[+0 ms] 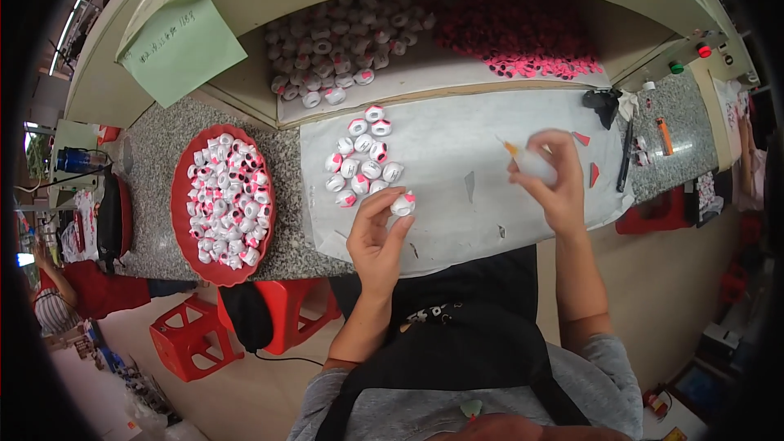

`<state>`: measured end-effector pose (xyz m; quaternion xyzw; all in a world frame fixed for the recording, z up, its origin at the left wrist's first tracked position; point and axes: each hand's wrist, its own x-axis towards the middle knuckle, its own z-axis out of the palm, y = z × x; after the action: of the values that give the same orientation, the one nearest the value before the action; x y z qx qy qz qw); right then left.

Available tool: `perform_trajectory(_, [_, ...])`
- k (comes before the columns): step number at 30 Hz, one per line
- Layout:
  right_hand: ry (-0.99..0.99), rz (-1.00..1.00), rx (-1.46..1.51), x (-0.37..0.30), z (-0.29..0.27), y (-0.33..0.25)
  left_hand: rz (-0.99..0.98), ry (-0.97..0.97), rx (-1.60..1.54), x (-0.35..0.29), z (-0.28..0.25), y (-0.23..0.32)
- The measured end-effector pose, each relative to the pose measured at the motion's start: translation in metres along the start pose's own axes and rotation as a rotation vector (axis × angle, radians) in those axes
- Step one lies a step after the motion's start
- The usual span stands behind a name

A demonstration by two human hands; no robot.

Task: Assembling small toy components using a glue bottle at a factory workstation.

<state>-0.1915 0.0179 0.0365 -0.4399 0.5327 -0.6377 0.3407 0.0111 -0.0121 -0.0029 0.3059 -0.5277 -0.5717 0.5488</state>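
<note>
Between the thumb and fingers of my left hand is a small rounded white piece with a pink patch, held just above the white paper sheet. My right hand grips a small white squeeze bottle with an orange-yellow nozzle and a thin tip that points up and left. The bottle is slightly blurred and apart from the piece. Beyond my left hand, several similar white and pink pieces stand in a loose group on the paper.
A red scalloped tray full of such pieces stands at the left. Under the shelf lie a heap of white pieces and a heap of small pink parts. A black pen-like tool and an orange-handled tool lie at the right.
</note>
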Motion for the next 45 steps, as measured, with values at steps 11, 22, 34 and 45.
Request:
perform_trajectory(11, [-0.394, -0.185, -1.297, 0.141, 0.004, 0.042, -0.032, 0.006, 0.096, -0.013, -0.022, 0.008])
perform_trajectory(22, [-0.419, -0.255, -1.257, 0.155, -0.022, 0.062, -0.020, -0.037, 0.044, -0.010, -0.017, 0.008])
perform_trajectory(34, [-0.289, 0.029, -0.455, 0.050, -0.006, -0.009, -0.060, -0.069, -0.091, -0.006, -0.009, 0.006])
perform_trajectory(45, [-0.100, 0.322, 0.143, -0.048, 0.025, 0.019, -0.209, -0.195, -0.330, -0.017, 0.019, 0.012])
